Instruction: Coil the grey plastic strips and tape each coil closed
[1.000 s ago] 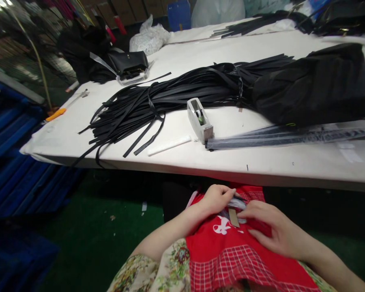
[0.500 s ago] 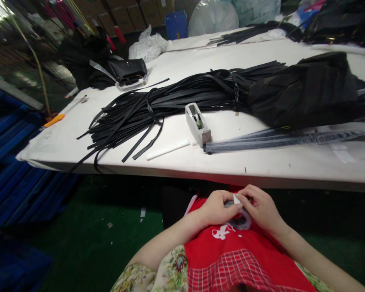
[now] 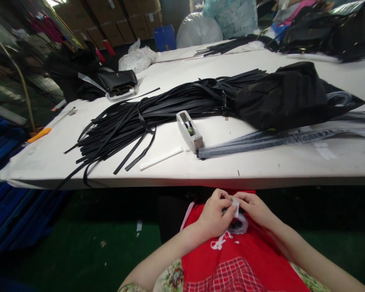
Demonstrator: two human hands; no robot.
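Both hands meet over my lap, below the edge of the white table. My left hand and my right hand are closed in a pinch on a small rolled strap in a clear sleeve, with a small white tab sticking up between the fingertips. The strap rests on my red apron. A grey tape dispenser stands on the table just above my hands.
A large bundle of black straps lies across the table beside a black fabric heap. Clear sleeves holding straps lie at the right. A white strip, an orange-handled tool and a black purse are also there.
My right hand moved from flat on the apron up to meet the left at the strap. Both hands now pinch it near the white tab. The view tilted up slightly.
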